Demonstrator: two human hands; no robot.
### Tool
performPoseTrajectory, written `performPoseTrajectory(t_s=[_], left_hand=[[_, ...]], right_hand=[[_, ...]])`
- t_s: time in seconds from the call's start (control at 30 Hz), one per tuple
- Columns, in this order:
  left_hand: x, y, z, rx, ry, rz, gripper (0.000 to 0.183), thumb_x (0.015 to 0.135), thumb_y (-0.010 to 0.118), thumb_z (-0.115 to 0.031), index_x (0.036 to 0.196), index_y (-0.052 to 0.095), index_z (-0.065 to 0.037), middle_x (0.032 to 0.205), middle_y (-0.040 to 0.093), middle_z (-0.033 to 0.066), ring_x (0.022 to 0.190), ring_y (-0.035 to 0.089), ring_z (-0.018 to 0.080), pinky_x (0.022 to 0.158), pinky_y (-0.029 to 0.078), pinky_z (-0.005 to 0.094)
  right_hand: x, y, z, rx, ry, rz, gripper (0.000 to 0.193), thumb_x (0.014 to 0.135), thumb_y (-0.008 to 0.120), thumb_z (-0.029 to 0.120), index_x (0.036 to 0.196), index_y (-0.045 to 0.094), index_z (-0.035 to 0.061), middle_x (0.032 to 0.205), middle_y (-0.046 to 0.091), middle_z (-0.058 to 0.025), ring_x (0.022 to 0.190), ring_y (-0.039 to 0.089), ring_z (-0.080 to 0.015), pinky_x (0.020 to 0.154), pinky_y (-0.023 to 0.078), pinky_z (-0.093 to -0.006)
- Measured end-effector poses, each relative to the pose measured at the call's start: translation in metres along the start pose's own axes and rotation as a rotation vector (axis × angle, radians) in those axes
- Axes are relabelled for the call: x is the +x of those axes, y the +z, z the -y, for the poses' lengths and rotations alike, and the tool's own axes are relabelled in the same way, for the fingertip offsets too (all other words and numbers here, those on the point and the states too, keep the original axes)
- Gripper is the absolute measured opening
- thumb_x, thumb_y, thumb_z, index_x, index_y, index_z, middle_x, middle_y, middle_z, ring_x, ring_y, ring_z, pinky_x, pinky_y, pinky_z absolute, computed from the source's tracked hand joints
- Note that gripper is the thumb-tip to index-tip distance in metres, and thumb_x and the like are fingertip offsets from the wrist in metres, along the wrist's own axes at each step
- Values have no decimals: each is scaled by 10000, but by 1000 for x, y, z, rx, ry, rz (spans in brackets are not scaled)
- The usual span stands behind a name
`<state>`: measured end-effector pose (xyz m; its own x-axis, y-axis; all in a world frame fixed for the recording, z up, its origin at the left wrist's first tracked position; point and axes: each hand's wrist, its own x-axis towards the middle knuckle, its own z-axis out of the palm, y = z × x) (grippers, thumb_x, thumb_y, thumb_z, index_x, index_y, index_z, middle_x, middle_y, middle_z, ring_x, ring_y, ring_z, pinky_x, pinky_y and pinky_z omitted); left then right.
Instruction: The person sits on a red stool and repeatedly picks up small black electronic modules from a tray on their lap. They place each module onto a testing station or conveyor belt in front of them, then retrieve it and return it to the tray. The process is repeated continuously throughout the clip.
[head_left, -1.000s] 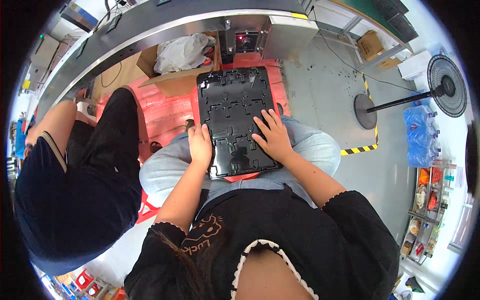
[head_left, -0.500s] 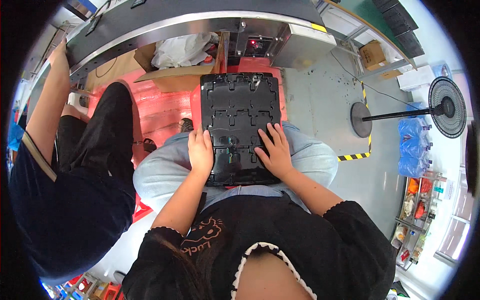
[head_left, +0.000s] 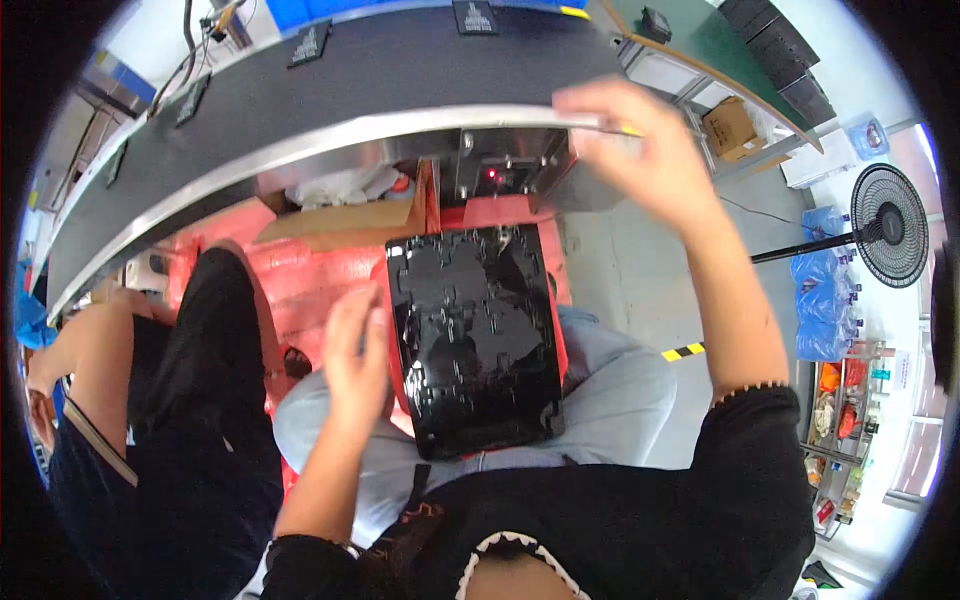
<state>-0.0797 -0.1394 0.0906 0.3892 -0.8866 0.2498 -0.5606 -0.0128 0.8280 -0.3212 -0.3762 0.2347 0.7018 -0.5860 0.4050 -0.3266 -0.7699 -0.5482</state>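
A black moulded plastic tray (head_left: 475, 345) with shaped recesses lies across my lap, its surface glossy with reflections. Beside its left edge is my left hand (head_left: 355, 350), fingers stretched upward and holding nothing; whether it touches the tray I cannot tell. My right hand (head_left: 640, 145) is raised over the metal front rim (head_left: 400, 122) of the black conveyor belt (head_left: 400, 70). Motion blurs it, but its fingers look extended and apart, with nothing visible in them. Flat black pieces with pale print, such as one black piece (head_left: 474, 17), are spaced along the belt.
A co-worker's dark trouser leg (head_left: 215, 340) is close on my left. Under the conveyor stands an open cardboard box (head_left: 350, 228) with white plastic bags. A control panel with a red light (head_left: 491, 175) faces me. To the right are a black fan (head_left: 888, 225) and a green table (head_left: 690, 50).
Both hands have come off the tray: the right has gone up to the conveyor rim, the left slightly aside. The view has tilted up, showing more of the belt and its black pieces.
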Motion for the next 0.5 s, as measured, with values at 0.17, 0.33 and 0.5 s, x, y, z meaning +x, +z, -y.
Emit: performPoseTrajectory(t_s=[0.17, 0.33, 0.5], left_hand=[[168, -36, -55, 229, 576, -180, 338, 860, 653, -83, 1194, 622, -43, 1213, 607, 143, 1118, 571, 259, 961, 441, 366], [338, -30, -5, 493, 613, -136, 894, 681, 769, -240, 1471, 358, -163, 1499, 338, 224, 1386, 300, 442, 1131, 288, 461], [389, -20, -20, 467, 357, 484, 963, 684, 768, -285, 1514, 282, -239, 1473, 407, 187, 1378, 359, 332, 1146, 250, 399]], right_hand=[[139, -19, -108, -403, 16, 50, 833, 683, 765, 258, 1409, 415, 47, 1484, 330, -246, 1364, 348, -359, 1142, 290, -400], [188, -10, -114, -624, 263, 348, 790, 608, 730, 276, 1356, 519, 133, 1338, 515, -204, 1225, 507, -330, 1014, 430, -397], [153, -33, -74, -856, 71, 151, 585, 687, 761, 269, 1197, 583, 45, 1149, 569, -203, 1112, 528, -349, 930, 456, -425]])
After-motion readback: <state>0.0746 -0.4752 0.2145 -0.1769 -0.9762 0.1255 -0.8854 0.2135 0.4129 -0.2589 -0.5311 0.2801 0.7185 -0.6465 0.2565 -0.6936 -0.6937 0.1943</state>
